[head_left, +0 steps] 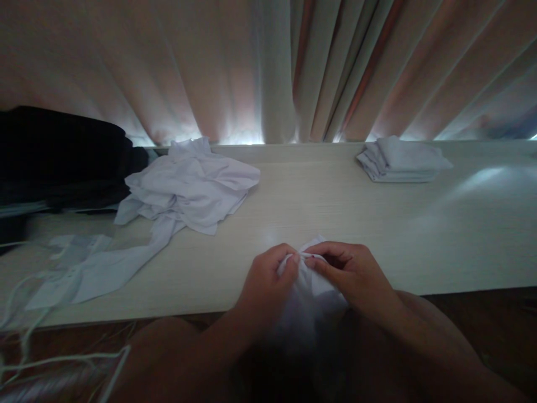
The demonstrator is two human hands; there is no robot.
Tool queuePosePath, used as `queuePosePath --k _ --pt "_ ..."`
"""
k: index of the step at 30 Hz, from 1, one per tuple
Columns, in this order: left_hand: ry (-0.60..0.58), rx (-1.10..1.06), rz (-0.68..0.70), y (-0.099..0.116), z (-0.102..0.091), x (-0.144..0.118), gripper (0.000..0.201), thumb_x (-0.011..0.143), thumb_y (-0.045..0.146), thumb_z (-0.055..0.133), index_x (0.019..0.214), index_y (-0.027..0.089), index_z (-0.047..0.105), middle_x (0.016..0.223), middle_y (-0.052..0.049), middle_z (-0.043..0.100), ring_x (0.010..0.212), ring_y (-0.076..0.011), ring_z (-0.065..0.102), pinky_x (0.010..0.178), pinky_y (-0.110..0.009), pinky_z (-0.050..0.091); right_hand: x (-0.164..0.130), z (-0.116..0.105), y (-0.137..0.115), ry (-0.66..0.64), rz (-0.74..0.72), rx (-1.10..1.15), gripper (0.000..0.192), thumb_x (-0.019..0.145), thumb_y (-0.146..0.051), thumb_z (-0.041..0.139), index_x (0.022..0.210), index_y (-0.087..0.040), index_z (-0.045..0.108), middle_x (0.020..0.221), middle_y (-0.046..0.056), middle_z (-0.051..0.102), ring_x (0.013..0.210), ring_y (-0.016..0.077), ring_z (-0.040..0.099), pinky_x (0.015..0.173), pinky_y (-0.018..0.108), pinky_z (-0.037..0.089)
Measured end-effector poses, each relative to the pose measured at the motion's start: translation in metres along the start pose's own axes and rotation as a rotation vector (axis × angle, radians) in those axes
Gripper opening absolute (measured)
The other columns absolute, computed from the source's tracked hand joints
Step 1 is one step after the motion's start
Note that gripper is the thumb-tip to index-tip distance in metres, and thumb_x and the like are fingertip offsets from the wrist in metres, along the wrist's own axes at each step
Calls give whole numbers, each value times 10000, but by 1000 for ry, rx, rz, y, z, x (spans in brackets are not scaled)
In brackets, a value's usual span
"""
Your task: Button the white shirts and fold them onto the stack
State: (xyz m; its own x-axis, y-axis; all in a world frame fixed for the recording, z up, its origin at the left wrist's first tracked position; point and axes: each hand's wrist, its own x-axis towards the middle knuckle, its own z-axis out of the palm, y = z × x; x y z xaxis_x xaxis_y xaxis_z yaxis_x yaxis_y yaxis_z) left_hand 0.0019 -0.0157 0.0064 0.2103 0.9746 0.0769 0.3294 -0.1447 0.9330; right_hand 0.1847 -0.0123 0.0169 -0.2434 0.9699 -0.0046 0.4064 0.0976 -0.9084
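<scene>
Head view, dim room: I see both hands meeting over a white cloth (312,291) at the near edge of a pale wood-grain table (335,207), at six o'clock in the frame. My left hand (266,285) and right hand (350,274) each pinch the cloth's top, fingertips almost touching, the fabric bunched between them and hanging toward my lap. At ten o'clock lies a loose heap (191,184) of white cloths, one strip trailing toward the near left edge. At two o'clock sits a neat folded stack (400,159), well apart from the hands. Dark bundles (62,157) fill the far left at nine o'clock. Pleated curtains (268,67) close off the back at twelve o'clock, daylight glowing along their hem. White cords (62,358) dangle at seven o'clock.
</scene>
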Motion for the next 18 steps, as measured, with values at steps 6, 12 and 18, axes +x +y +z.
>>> queuePosePath --k 6,12,18 --pt "-1 -7 -7 -5 2 1 261 934 279 481 715 181 585 644 43 538 625 -116 463 572 -227 326 -1 3 1 31 -75 -170 136 891 -301 641 937 -246 756 872 -10 748 769 161 666 691 268 473" --pt "1 -5 5 -5 3 -2 267 946 300 462 729 182 564 656 42 530 628 -117 457 582 -229 328 -4 4 -2 55 -81 -172 126 881 -285 638 924 -238 747 883 -5 745 794 167 665 726 273 470" --pt "-38 67 79 -6 2 1 259 938 282 457 705 183 515 658 33 502 634 -121 460 600 -242 324 -2 4 1 39 -48 -124 121 880 -272 637 929 -245 744 895 -13 743 813 166 666 730 267 472"
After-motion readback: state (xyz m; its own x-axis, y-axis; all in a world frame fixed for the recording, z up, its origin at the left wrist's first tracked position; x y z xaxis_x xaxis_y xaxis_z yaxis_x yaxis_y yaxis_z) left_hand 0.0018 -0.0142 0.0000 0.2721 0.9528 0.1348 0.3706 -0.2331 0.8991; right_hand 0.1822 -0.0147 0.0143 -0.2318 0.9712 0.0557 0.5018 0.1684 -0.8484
